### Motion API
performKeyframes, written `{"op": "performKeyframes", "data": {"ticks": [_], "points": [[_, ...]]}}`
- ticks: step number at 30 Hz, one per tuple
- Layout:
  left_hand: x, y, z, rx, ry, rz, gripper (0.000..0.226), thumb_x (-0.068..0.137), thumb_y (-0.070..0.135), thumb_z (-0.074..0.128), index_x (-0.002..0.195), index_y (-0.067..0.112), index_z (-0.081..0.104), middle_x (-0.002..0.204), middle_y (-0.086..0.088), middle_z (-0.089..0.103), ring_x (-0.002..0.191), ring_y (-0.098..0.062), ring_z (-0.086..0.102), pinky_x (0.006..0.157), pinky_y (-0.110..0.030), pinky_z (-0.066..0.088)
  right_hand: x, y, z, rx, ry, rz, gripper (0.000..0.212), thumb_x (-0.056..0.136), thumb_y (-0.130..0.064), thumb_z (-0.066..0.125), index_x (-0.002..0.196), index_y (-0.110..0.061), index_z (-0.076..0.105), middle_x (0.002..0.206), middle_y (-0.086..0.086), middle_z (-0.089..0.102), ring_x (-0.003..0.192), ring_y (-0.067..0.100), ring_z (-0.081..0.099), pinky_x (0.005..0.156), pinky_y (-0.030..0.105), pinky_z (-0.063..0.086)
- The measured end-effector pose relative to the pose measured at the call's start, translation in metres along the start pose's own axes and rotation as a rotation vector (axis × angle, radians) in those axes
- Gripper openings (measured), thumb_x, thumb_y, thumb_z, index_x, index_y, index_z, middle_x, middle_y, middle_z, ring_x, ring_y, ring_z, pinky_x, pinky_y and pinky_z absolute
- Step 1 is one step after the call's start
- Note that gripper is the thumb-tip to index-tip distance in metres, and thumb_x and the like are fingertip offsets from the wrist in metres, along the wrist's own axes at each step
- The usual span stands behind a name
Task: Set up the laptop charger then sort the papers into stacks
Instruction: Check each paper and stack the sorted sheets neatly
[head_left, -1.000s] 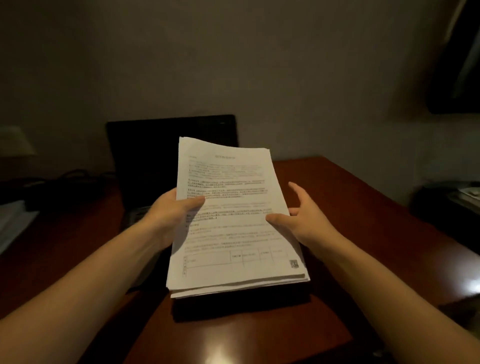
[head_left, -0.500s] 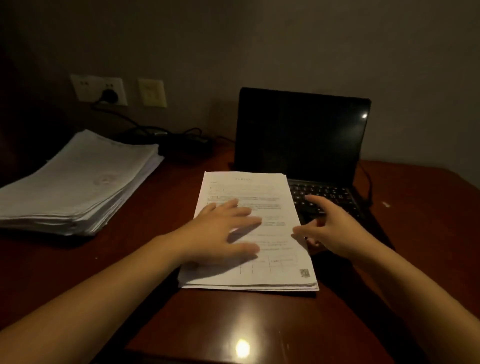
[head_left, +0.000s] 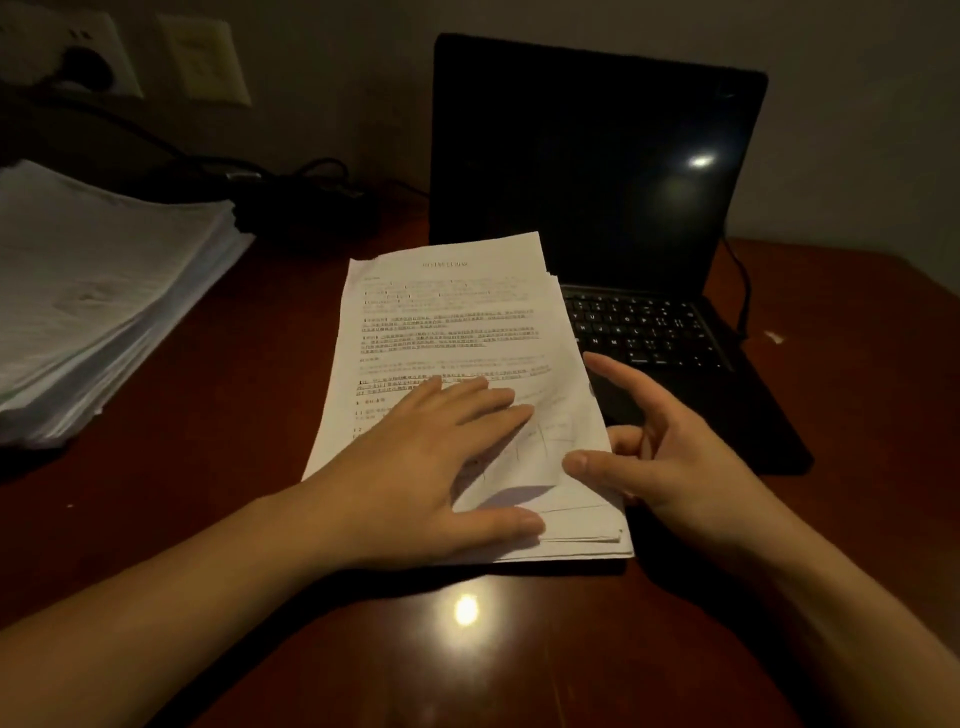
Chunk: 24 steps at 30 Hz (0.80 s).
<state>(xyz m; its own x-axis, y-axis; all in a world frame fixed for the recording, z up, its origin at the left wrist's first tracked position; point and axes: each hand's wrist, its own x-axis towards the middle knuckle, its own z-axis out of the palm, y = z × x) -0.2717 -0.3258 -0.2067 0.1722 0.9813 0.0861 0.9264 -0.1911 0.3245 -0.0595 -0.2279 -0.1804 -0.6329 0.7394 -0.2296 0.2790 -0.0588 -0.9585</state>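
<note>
Pinned stack (head_left: 452, 322) to counter (head_left: 234, 467) under flat, spread left grip (head_left: 431, 467); pinched top sheet (head_left: 558, 431) edge in right grip (head_left: 675, 457) for peeling.

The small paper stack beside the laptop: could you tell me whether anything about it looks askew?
Yes. The small stack is uneven, sheets fanned out at its right and bottom edges, and it overlaps the left side of the laptop. The top sheet buckles where the right hand pinches its corner.

Left hand (head_left: 441, 457) presses flat; right hand (head_left: 660, 452) pinches the top sheet (head_left: 452, 322).
</note>
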Motion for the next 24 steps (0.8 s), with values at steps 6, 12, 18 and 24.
{"op": "performKeyframes", "data": {"ticks": [6, 12, 18, 24], "points": [[-0.001, 0.0, -0.004, -0.549, 0.22, -0.002, 0.058, 0.101, 0.043, 0.053, 0.152, 0.049, 0.028, 0.115, 0.03, 0.067, 0.107, 0.005, 0.064, 0.087, -0.019, 0.053, 0.001, 0.002, -0.006, 0.028, 0.0, -0.006, 0.089, 0.078, -0.012, 0.072, 0.148, -0.042, 0.027, 0.087, 0.014, 0.077, 0.077, 0.024, 0.076, 0.062, 0.027, 0.06], [-0.002, -0.001, -0.006, -0.334, 0.25, 0.042, 0.05, 0.101, 0.036, 0.042, 0.144, 0.06, 0.033, 0.119, 0.03, 0.058, 0.105, 0.016, 0.05, 0.084, -0.002, 0.041, 0.001, 0.01, -0.01, 0.023, -0.016, -0.01, 0.094, 0.075, -0.01, 0.074, 0.149, -0.047, 0.028, 0.087, 0.012, 0.074, 0.083, 0.029, 0.075, 0.075, 0.041, 0.061], [-0.002, -0.007, -0.002, -0.24, 0.158, 0.032, 0.072, 0.072, 0.08, 0.058, 0.138, 0.054, 0.047, 0.118, 0.042, 0.043, 0.117, 0.019, 0.041, 0.091, 0.001, 0.033, 0.007, 0.01, 0.0, -0.05, 0.078, -0.032, 0.093, 0.069, -0.028, 0.078, 0.149, -0.041, 0.033, 0.084, 0.021, 0.071, 0.084, 0.033, 0.075, 0.078, 0.051, 0.062], [-0.001, -0.004, -0.008, -0.403, 0.352, 0.001, 0.02, 0.093, 0.041, 0.062, 0.111, 0.038, 0.07, 0.09, 0.024, 0.071, 0.079, 0.002, 0.066, 0.06, -0.007, 0.045, -0.002, 0.007, -0.013, 0.075, -0.063, 0.012, 0.088, 0.078, -0.008, 0.073, 0.146, -0.045, 0.031, 0.076, 0.009, 0.073, 0.067, 0.017, 0.072, 0.058, 0.02, 0.054]]}}
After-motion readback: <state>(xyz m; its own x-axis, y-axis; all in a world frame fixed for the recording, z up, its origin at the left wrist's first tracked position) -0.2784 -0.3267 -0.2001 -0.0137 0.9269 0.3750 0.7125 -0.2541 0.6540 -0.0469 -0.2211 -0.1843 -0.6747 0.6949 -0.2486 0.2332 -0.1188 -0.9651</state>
